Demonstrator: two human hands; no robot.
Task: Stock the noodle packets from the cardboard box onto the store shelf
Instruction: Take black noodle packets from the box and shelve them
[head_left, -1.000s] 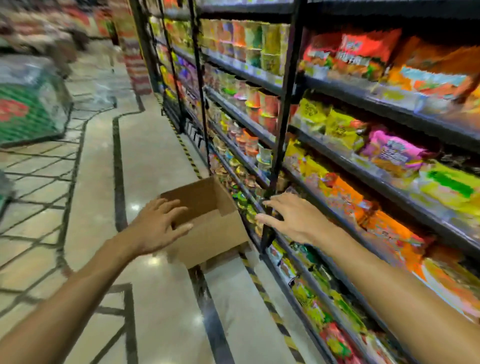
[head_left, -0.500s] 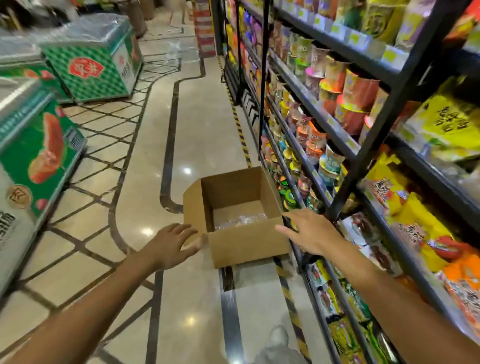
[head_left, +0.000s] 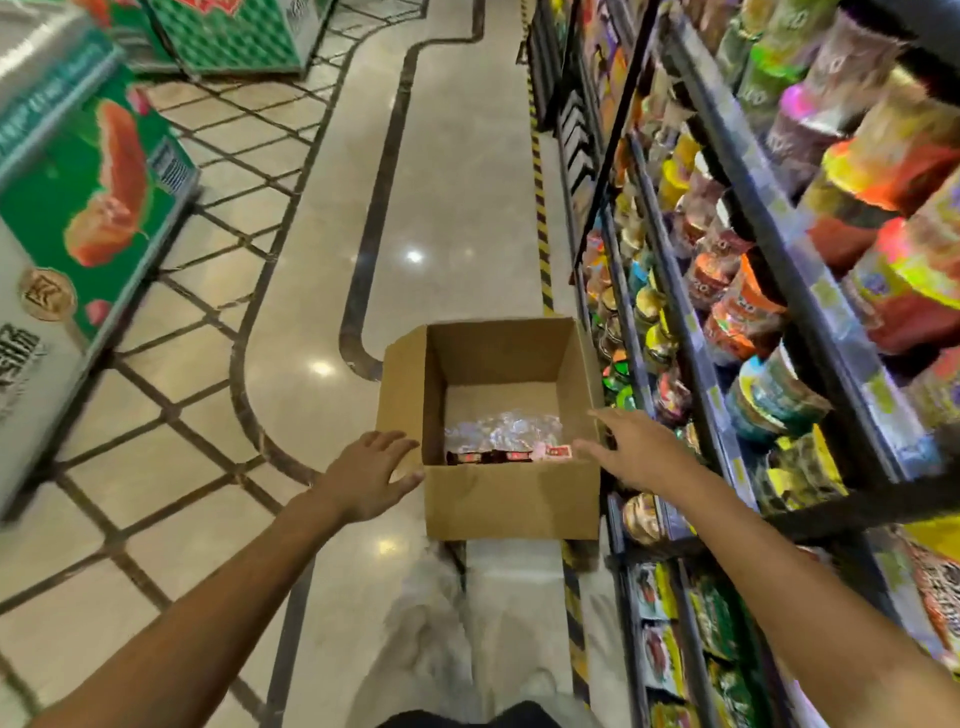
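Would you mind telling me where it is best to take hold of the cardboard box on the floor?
Probably by its two side walls, one hand each. The cardboard box sits upright and open-topped, and the left hand and right hand already flank it, fingers extended. The shelf crowds the right wall, so come in from above at the near corners.

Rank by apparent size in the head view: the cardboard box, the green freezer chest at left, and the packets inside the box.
1. Green freezer chest, though it is cut off by the frame and nearer the camera, so this is unsure.
2. Cardboard box.
3. Packets, clearly smallest, lying on the box floor.
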